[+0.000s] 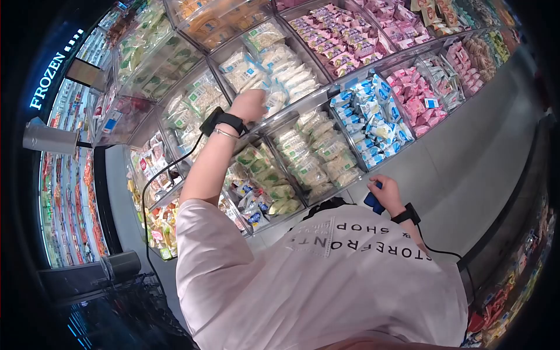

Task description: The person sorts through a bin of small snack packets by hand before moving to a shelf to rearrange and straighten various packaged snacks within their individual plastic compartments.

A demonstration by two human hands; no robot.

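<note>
My left hand (248,106) is over the front of a clear bin (318,65) of white packets in see-through wrappers (290,76). Its fingers are curled in and mostly hidden behind the back of the hand, close to the packets; anything in them is out of sight. Lower down, in front of the bins, my right hand (387,195) is closed around a dark blue object (373,200) whose kind I cannot make out. A black strap device sits on each wrist, with a cable running from it.
Blue-and-white packets (373,119) fill a lower bin, with pink packets (411,99) to its right. Green-labelled bags (315,154) lie in the front bins. Purple packets (341,35) are farther back. A lit frozen display (70,204) stands at left; grey floor (443,157) runs along the right.
</note>
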